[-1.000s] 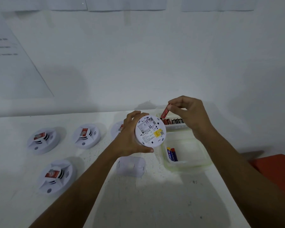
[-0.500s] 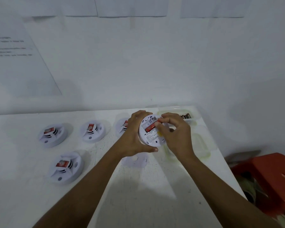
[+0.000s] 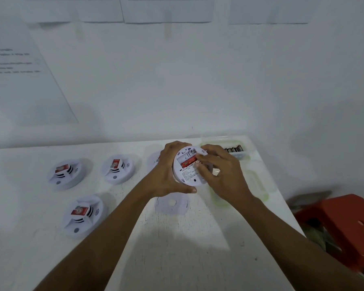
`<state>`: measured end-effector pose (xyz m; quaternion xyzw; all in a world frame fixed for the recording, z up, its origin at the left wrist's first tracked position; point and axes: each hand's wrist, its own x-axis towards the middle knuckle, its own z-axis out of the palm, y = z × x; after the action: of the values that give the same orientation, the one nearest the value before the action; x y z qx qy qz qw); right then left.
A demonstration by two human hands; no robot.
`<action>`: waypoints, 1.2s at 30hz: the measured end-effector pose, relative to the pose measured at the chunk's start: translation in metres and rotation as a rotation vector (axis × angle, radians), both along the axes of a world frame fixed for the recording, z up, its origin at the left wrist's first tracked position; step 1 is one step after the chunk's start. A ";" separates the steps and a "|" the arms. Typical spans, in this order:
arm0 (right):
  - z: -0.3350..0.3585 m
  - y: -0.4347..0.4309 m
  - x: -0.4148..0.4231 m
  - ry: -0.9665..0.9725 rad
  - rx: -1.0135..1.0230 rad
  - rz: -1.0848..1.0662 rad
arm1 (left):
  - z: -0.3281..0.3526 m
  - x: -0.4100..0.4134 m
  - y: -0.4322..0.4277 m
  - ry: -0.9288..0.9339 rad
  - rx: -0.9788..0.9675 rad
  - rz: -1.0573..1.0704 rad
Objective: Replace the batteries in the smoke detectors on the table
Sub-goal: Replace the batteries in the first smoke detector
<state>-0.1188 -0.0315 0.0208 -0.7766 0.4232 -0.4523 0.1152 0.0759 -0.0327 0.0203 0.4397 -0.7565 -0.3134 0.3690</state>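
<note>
I am holding the smoke detector (image 3: pixel 187 174) above the table (image 3: pixel 177 248), its back facing me, my left hand (image 3: pixel 166 175) curling round its rim; my right hand (image 3: pixel 221 175) is pinching the end of the red battery (image 3: pixel 188 160) lying in the open compartment; other detectors (image 3: pixel 118 169) are sitting to the left; the battery tub (image 3: pixel 243 154) is standing just beyond my right hand.

One camera sits on the person's head. It looks forward and down at the tabletop (image 3: pixel 177 248) from close by. The left hand (image 3: pixel 164 173) and right hand (image 3: pixel 223 177) are in the middle, the wall (image 3: pixel 198 91) behind.
</note>
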 end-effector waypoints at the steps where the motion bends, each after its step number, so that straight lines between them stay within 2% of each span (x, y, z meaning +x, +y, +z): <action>1: 0.003 -0.004 -0.003 -0.027 0.036 0.021 | 0.001 0.001 -0.002 -0.020 0.010 0.005; 3: 0.012 -0.017 -0.010 -0.075 0.126 0.025 | 0.002 0.004 -0.007 -0.062 0.029 0.008; 5: 0.018 -0.040 -0.022 -0.069 0.203 -0.070 | 0.001 0.008 -0.011 -0.089 0.039 0.008; 8: 0.021 -0.080 -0.041 0.134 0.395 -0.166 | -0.003 0.010 -0.016 -0.121 0.045 0.018; 12: 0.019 -0.122 -0.049 0.433 0.649 -0.116 | -0.009 0.010 -0.024 -0.138 0.038 0.041; 18: 0.015 -0.146 -0.042 0.629 0.730 -0.045 | -0.010 0.009 -0.036 -0.120 0.029 0.040; 21: 0.013 -0.147 -0.041 0.649 0.735 -0.027 | -0.011 0.010 -0.039 -0.112 0.031 0.041; 24: 0.012 -0.146 -0.042 0.597 0.712 -0.030 | -0.011 0.010 -0.041 -0.106 0.026 0.047; 29: 0.014 -0.136 -0.047 0.352 0.732 -0.053 | -0.009 0.011 -0.043 -0.118 0.031 0.066; 36: 0.040 -0.100 -0.049 -0.168 0.702 0.040 | -0.009 0.007 -0.037 -0.106 0.038 0.051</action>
<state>-0.1678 -0.1318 0.0608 -0.6579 0.5266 -0.3391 0.4181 0.0826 -0.0699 0.0109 0.4818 -0.7573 -0.2947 0.3278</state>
